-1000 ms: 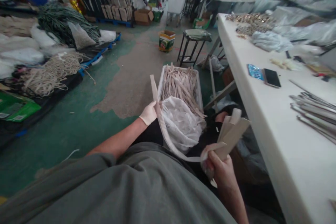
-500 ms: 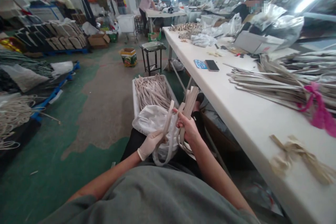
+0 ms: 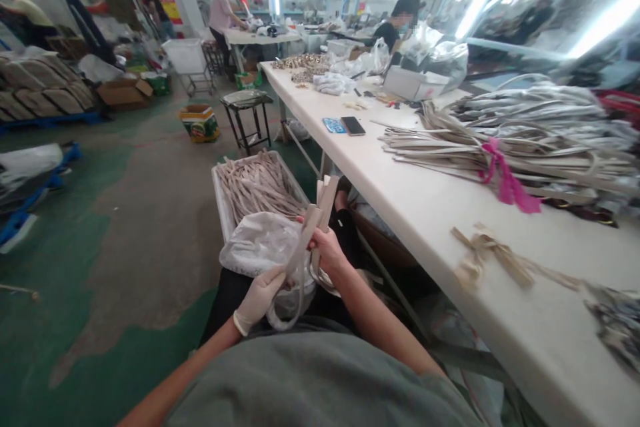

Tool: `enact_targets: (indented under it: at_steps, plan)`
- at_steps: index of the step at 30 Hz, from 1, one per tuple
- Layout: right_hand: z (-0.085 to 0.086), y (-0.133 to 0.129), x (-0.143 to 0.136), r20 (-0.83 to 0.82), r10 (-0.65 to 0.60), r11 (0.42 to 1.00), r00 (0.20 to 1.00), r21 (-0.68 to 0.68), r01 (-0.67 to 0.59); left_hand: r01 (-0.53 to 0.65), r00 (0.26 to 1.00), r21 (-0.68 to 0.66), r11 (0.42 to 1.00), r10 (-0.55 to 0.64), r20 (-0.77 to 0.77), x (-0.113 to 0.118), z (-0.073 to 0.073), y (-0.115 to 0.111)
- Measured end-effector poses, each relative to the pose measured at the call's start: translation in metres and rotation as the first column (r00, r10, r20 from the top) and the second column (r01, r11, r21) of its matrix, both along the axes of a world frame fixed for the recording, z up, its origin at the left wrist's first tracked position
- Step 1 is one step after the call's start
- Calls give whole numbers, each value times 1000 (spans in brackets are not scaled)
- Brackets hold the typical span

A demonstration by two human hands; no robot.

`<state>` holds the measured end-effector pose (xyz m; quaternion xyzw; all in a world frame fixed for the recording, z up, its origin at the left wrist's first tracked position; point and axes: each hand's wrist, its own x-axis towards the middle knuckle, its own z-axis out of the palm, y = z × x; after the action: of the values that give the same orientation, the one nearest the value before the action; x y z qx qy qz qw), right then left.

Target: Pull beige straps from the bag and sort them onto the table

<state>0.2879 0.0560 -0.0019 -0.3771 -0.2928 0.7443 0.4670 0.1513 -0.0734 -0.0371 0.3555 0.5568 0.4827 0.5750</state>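
My left hand (image 3: pixel 261 293), in a pale glove, is closed on one beige strap (image 3: pixel 298 250) that rises toward my other hand and loops down below. Bare, my right hand (image 3: pixel 327 250) grips a bundle of beige straps (image 3: pixel 327 197), their ends standing up above the fingers. The single strap's upper end meets the bundle at my right fingertips. Under both hands, on my lap, rests a translucent plastic bag (image 3: pixel 263 243); its contents cannot be made out. Just beyond it stands a white crate (image 3: pixel 218 203) filled with many loose beige straps (image 3: pixel 260 180).
A long white table (image 3: pixel 370 180) runs along my right. It carries a phone (image 3: pixel 353 125), strap bundles (image 3: pixel 450 147) tied with a pink ribbon (image 3: pixel 505 177), and a beige cloth tie (image 3: pixel 493 257). A black stool (image 3: pixel 247 113) and a carton (image 3: pixel 199 123) stand ahead. Co-workers (image 3: pixel 227 13) are farther off.
My view has turned right, so the scene sits farther left. The left hand's strap, earlier apart from the bundle, now leans against it at my right fingers.
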Motion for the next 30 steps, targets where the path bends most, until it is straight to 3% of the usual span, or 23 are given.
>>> enact_targets:
  at_steps: [2,7,10,20,26,30]
  plan:
    - [3,-2,3,-32,57,998,998,12,-57,18,1000,6,1000,-18,-25,-1,0,1]
    - [5,-4,17,-118,39,999,992,-3,-40,-61,998,-31,998,61,-4,-6,-3,4]
    - [3,-5,19,-145,72,997,987,8,-72,-40,999,-2,999,40,-11,-5,-3,5]
    - [-7,-2,10,-54,-51,998,997,-24,50,-47,999,-23,999,47,24,-4,-2,3]
    - [-3,-7,13,-81,52,997,995,62,-47,-10,999,11,1000,10,-36,-6,-14,5]
    - [-2,-6,15,17,65,995,998,81,-66,51,998,18,999,-50,-46,-7,-20,2]
